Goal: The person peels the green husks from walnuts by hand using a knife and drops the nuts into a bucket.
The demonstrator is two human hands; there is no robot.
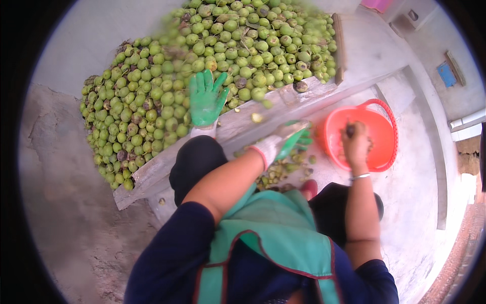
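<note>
My left hand (288, 139), in a green-and-white glove, is over a scatter of cut green husks (273, 175). Its blurred fingers look apart, and I see nothing in them. My bare right hand (358, 146), with a bangle at the wrist, is closed around a small dark brown rounded thing (350, 130) above the red plastic basket (334, 126). Motion blurs it, so its exact kind is unclear. Pale green husk pieces (256, 117) show near the plank, one smeared. A loose green glove (205, 101) rests palm up against the heap of round green fruits (228, 50), beyond my left knee.
A long wooden plank (243, 119) edges the heap on my side, and a short board (339, 50) stands at its right end. Several fruits have dark, spoiled patches. A pale raised ledge (438, 152) curves along the right. A blue object (446, 74) lies farther off.
</note>
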